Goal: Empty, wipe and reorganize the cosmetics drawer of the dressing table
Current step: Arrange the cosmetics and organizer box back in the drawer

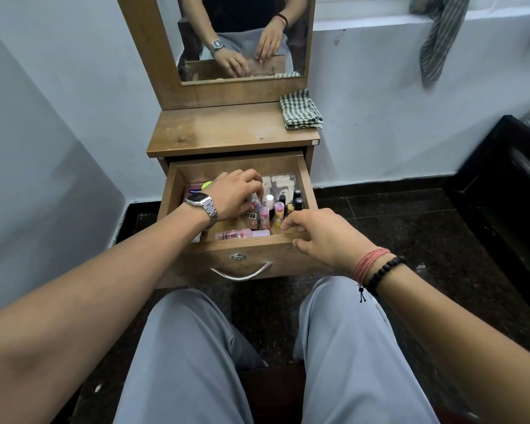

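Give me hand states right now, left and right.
Left hand: in the open drawer, fingers curled over the small bottles; actual grip cannot be told.
Right hand: loosely curled at the drawer's front edge, holding nothing.

Both arms outstretched, left grip point(233, 194) and right grip point(322, 234) curled.

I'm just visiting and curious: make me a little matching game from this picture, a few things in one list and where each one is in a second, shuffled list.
Things:
1. checked cloth
2. left hand
3. right hand
4. pink tube

Places:
A. lying flat along the inside of the drawer's front wall
B. folded on the back right corner of the dressing table top
C. on the front edge of the drawer
D. inside the drawer, fingers down among the small upright bottles

Pairs: 1-B, 2-D, 3-C, 4-A
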